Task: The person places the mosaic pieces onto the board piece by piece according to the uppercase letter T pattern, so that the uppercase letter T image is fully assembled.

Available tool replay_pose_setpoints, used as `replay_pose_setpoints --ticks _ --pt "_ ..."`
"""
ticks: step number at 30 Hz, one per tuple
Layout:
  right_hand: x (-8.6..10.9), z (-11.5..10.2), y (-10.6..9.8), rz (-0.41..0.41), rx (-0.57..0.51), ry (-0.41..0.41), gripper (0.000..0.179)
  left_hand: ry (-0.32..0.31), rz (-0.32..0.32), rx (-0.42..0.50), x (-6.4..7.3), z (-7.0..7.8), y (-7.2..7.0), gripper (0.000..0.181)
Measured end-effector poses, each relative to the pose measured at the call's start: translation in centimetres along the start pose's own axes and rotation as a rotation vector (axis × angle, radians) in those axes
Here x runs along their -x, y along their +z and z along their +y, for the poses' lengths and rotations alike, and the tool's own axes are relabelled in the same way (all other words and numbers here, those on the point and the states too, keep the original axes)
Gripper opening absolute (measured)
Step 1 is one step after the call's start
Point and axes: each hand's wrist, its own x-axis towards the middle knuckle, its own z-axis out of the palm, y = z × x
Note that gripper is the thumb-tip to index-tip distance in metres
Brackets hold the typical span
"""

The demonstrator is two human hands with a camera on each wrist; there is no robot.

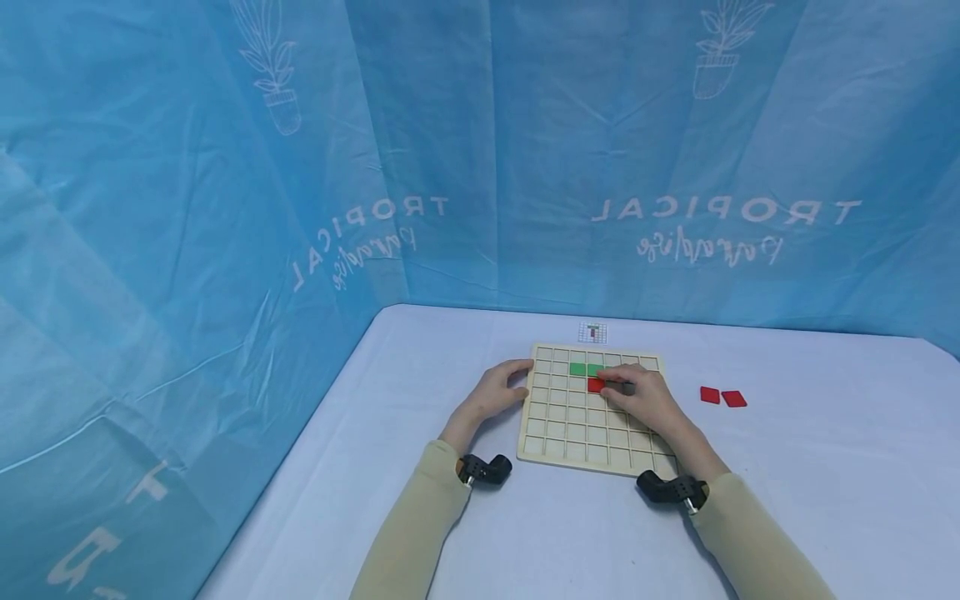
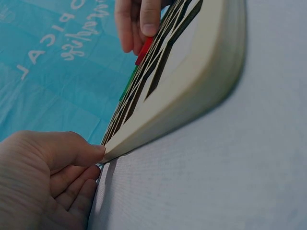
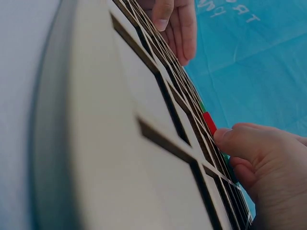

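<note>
A pale wooden grid board point(image 1: 557, 446) lies on the white cloth. My left hand point(image 1: 495, 390) rests against its left edge, thumb and forefinger spread apart; in the left wrist view the thumb point(image 2: 88, 154) touches the rim. Over the upper middle cells, my right hand point(image 1: 647, 400) pinches a red square tile point(image 1: 595, 385) between thumb and forefinger. The tile point(image 3: 209, 123) stands slightly above the grid lines in the right wrist view. Just beyond it, two green tiles point(image 1: 577, 369) sit side by side in cells, the right one partly behind the fingers.
Two loose red tiles point(image 1: 709, 395) lie on the cloth right of the board. Behind the board is a small card point(image 1: 592, 332) printed with a coloured grid pattern. Blue printed curtains point(image 1: 540, 167) hang along the back and left of the table.
</note>
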Motion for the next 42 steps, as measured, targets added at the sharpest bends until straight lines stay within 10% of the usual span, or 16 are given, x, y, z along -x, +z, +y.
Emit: replay_pose_setpoints --ticks 17,24,35,42 --pt "0.3 0.2 0.7 0.022 -0.016 -0.003 0.026 0.006 -0.01 -0.011 0.5 -0.5 0.1 0.051" --pt "-0.4 -0.7 -0.1 0.108 -0.229 0.167 0.036 0.002 -0.011 0.007 0.4 -0.8 0.1 0.052" --pt "-1.8 -2.3 -4.1 0.142 -0.487 0.165 0.045 0.01 -0.009 0.011 0.1 -0.8 -0.4 0.052" --pt "0.3 2.6 -9.1 0.228 -0.475 0.31 0.054 0.004 -0.013 0.028 -0.1 -0.2 -0.1 0.051"
